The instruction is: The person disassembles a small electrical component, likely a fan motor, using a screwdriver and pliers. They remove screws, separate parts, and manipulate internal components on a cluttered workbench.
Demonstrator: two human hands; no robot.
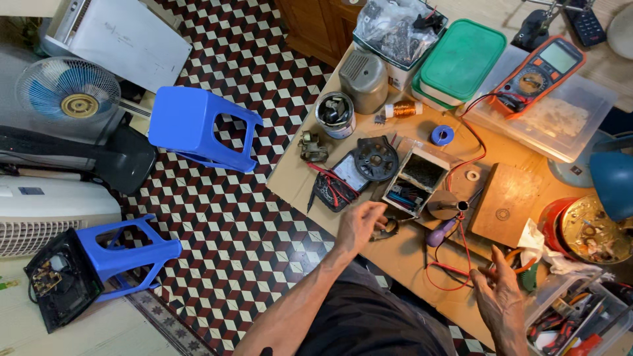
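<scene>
A small brass-coloured part (389,228) is gripped, apparently, by the curled left hand (359,224) on the desk (402,257), just below the open small box (412,181). Right of that part, the right hand (498,293) is held open, near red wires (455,267).

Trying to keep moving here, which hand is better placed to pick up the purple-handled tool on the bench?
Probably the right hand: it hovers open just below the purple-handled tool, nothing between. The left hand is already on a small metal part.

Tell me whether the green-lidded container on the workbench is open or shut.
Shut. The green lid sits flat and square over the container, covering its top fully, with no gap visible at the rim.
</scene>
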